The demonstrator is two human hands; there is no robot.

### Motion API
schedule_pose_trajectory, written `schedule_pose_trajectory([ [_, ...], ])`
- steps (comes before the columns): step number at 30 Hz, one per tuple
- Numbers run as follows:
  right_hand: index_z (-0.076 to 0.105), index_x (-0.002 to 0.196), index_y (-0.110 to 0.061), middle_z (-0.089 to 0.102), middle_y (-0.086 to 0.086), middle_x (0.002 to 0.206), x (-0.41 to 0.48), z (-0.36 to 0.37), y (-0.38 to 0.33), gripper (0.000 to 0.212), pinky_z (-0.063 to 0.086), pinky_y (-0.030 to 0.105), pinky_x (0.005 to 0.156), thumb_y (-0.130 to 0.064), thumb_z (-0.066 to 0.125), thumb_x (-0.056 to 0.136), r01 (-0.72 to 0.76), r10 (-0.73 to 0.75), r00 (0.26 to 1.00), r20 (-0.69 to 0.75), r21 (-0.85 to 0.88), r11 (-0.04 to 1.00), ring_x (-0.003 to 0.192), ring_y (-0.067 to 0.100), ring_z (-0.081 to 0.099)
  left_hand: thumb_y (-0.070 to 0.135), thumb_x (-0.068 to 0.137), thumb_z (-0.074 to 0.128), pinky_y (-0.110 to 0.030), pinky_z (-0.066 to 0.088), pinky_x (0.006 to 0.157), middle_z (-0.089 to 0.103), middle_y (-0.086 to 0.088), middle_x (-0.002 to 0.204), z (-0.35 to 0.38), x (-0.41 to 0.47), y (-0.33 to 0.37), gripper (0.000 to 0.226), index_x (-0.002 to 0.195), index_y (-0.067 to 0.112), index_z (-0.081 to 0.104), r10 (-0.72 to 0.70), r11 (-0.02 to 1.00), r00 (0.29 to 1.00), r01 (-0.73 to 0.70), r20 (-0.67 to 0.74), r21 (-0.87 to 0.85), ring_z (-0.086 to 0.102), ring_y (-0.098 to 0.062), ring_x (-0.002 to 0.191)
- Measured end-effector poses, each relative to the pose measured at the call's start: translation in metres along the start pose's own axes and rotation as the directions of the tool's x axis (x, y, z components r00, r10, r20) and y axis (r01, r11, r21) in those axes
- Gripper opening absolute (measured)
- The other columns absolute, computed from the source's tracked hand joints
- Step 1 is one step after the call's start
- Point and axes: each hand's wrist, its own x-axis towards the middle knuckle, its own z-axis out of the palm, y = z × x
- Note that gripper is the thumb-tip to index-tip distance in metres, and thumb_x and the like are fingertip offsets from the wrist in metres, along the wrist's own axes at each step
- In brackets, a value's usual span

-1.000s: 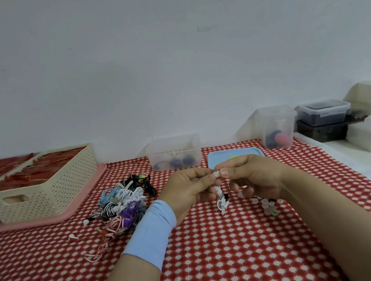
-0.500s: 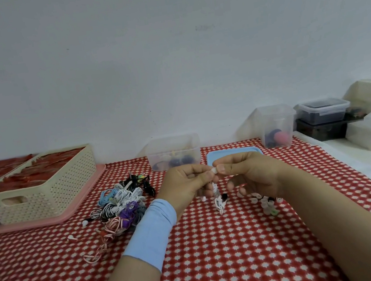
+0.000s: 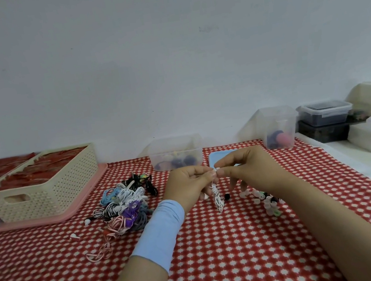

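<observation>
Our hands have risen a touch since a second ago, the pinch unchanged; our left hand (image 3: 186,184) curls thumb and forefinger round the top of the white coiled earphone (image 3: 217,196), which dangles just above the desk (image 3: 222,256), midway between its left and right edges; our right hand (image 3: 252,168) nips a small white ear tip (image 3: 218,167) against that same end, other fingers loosely bent; loose ear tips (image 3: 268,202) lie just beneath our right wrist.
</observation>
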Motion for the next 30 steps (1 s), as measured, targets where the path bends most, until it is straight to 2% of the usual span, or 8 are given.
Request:
schedule_pose_trajectory([
  [6, 0.078, 0.094, -0.020, 0.077, -0.003, 0.083, 0.001, 0.000, 0.001, 0.011, 0.054, 0.024, 0.050, -0.012, 0.078, 0.086, 0.055, -0.055, 0.998, -0.008, -0.083, 0.995, 0.059, 0.021, 0.071, 0.018, 0.091, 0.068, -0.017, 0.045, 0.050, 0.076, -0.001, 0.084, -0.002, 0.000, 0.000, 0.008, 0.090, 0.017, 0.076, -0.034, 0.999, 0.999, 0.034, 0.031, 0.006, 0.056, -0.006, 0.055],
  [10, 0.080, 0.090, -0.024, 0.078, -0.009, 0.083, 0.001, -0.001, -0.001, 0.009, 0.060, 0.027, 0.062, -0.016, 0.077, 0.086, 0.109, -0.110, 0.994, 0.005, -0.147, 0.983, 0.061, 0.020, 0.069, 0.015, 0.091, 0.067, -0.016, 0.040, 0.046, 0.076, -0.005, 0.085, -0.004, 0.001, 0.000, 0.009, 0.090, 0.013, 0.077, -0.087, 0.992, 0.993, 0.093, 0.077, -0.083, 0.052, -0.008, 0.053],
  [14, 0.079, 0.099, -0.030, 0.078, -0.011, 0.087, 0.001, 0.000, 0.000, 0.017, 0.061, 0.028, 0.068, -0.022, 0.080, 0.084, 0.114, -0.120, 0.993, -0.020, -0.178, 0.977, 0.063, 0.016, 0.071, 0.014, 0.093, 0.065, -0.015, 0.041, 0.044, 0.072, 0.002, 0.069, -0.004, 0.001, 0.000, 0.011, 0.095, 0.009, 0.075, -0.100, 0.989, 0.991, 0.109, 0.085, -0.103, 0.051, -0.005, 0.049],
  [19, 0.081, 0.090, -0.024, 0.078, -0.008, 0.082, 0.001, 0.001, -0.003, 0.011, 0.058, 0.025, 0.063, -0.014, 0.078, 0.087, 0.109, -0.112, 0.994, -0.014, -0.141, 0.984, 0.059, 0.014, 0.067, 0.012, 0.092, 0.066, -0.017, 0.045, 0.049, 0.075, -0.003, 0.084, -0.004, 0.003, -0.003, 0.010, 0.098, 0.013, 0.074, -0.076, 0.992, 0.993, 0.084, 0.088, -0.094, 0.056, -0.008, 0.057],
  [21, 0.079, 0.096, -0.025, 0.078, -0.007, 0.084, 0.000, 0.002, -0.005, 0.013, 0.056, 0.023, 0.060, -0.017, 0.078, 0.087, 0.084, -0.087, 0.996, -0.020, -0.112, 0.990, 0.062, 0.013, 0.068, 0.013, 0.092, 0.066, -0.018, 0.045, 0.051, 0.074, -0.007, 0.085, -0.005, 0.004, -0.005, 0.012, 0.099, 0.013, 0.075, -0.086, 0.991, 0.992, 0.095, 0.088, -0.095, 0.056, -0.012, 0.060],
  [24, 0.075, 0.110, -0.022, 0.078, 0.000, 0.090, -0.002, 0.001, -0.008, 0.019, 0.054, 0.026, 0.054, -0.020, 0.072, 0.092, -0.032, 0.030, 0.999, 0.023, 0.067, 0.997, 0.067, 0.023, 0.072, 0.014, 0.092, 0.066, -0.018, 0.046, 0.052, 0.074, -0.009, 0.087, -0.007, 0.004, -0.006, 0.013, 0.102, 0.013, 0.075, -0.078, 0.989, 0.992, 0.089, 0.096, -0.115, 0.056, -0.011, 0.060],
  [26, 0.077, 0.106, -0.018, 0.078, 0.002, 0.091, -0.004, -0.001, -0.009, 0.015, 0.054, 0.027, 0.054, -0.021, 0.072, 0.091, -0.085, 0.080, 0.996, 0.045, 0.112, 0.990, 0.068, 0.024, 0.072, 0.013, 0.090, 0.069, -0.018, 0.046, 0.052, 0.075, -0.010, 0.087, -0.007, 0.004, -0.005, 0.015, 0.103, 0.013, 0.074, -0.062, 0.992, 0.993, 0.073, 0.102, -0.104, 0.057, -0.009, 0.059],
  [30, 0.081, 0.090, -0.014, 0.078, 0.007, 0.083, -0.005, 0.001, -0.011, 0.006, 0.053, 0.021, 0.052, -0.016, 0.078, 0.086, -0.095, 0.092, 0.995, 0.031, 0.078, 0.992, 0.064, 0.020, 0.068, 0.010, 0.085, 0.074, -0.018, 0.047, 0.053, 0.074, -0.009, 0.078, -0.006, 0.004, -0.005, 0.015, 0.099, 0.014, 0.073, -0.033, 0.998, 0.997, 0.037, 0.074, -0.049, 0.061, -0.010, 0.060],
])
